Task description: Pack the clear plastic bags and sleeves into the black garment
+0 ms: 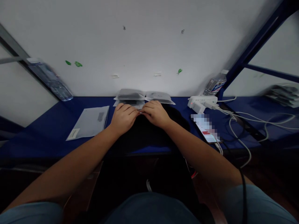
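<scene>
My left hand (124, 117) and my right hand (156, 114) meet at the middle of the blue desk, fingertips almost touching. Both have curled fingers pinched together near the edge of a translucent packet (140, 105); what lies between the fingertips is too small to make out. Just behind the hands, against the wall, stacked frosted packets (129, 94) sit on the left and another frosted packet (161, 97) on the right. Black cloth (144, 133) spreads beneath my hands and wrists.
A flat frosted envelope (90, 122) lies left. On the right are a phone (206, 129), a white power strip (203, 100) and tangled white cables (245, 115). Bottles stand at the far left (52, 81) and back right (215, 83). Dark packets (283, 95) lie far right.
</scene>
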`<state>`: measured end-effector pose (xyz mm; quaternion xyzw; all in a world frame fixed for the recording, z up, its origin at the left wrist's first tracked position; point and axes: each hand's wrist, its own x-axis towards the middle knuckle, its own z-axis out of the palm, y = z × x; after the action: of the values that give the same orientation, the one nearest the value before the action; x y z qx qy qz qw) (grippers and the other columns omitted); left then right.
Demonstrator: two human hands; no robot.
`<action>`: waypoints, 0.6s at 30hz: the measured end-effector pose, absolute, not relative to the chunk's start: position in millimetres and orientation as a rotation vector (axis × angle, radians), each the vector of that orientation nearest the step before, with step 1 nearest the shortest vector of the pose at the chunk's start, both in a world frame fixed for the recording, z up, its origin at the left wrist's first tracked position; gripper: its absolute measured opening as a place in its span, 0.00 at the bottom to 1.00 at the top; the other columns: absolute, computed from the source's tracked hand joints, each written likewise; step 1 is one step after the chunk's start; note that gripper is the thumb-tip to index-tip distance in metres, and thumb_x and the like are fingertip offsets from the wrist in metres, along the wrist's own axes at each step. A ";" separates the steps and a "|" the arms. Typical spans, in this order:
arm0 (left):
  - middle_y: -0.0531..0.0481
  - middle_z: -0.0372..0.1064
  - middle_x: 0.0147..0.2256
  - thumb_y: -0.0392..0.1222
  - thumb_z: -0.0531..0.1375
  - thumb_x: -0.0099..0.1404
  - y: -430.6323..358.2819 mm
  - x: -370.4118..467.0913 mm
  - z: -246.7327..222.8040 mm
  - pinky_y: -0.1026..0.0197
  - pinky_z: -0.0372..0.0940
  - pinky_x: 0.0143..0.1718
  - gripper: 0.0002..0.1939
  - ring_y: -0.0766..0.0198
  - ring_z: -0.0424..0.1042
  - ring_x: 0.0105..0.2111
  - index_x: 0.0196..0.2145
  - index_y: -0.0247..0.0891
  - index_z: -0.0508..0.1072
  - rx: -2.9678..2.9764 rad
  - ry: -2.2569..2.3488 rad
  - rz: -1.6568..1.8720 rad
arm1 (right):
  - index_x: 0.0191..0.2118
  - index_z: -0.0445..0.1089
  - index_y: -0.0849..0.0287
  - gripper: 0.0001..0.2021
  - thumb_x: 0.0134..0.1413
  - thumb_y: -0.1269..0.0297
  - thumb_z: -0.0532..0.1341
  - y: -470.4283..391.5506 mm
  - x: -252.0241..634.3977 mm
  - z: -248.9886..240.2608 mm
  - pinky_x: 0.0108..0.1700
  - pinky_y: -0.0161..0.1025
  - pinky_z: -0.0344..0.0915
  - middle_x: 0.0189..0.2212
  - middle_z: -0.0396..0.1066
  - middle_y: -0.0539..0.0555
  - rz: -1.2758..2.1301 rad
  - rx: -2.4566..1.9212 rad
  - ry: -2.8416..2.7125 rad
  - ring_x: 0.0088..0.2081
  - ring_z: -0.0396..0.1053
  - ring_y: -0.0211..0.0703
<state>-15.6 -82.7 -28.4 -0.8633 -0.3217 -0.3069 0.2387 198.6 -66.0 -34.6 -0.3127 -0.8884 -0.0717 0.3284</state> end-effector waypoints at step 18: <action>0.47 0.79 0.41 0.41 0.54 0.75 -86.2 -11.8 -25.7 0.49 0.61 0.44 0.11 0.54 0.73 0.41 0.42 0.41 0.78 -2.225 -0.918 -0.780 | 0.43 0.74 0.58 0.11 0.70 0.64 0.54 -64.7 193.7 -36.5 0.51 0.49 0.58 0.42 0.73 0.58 -0.328 -0.919 -2.266 0.47 0.66 0.52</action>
<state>-11.8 -86.2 -25.7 -0.8386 -0.3459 -0.2939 0.3011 193.7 -64.7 -36.5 -0.3517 -0.8668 -0.1254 0.3306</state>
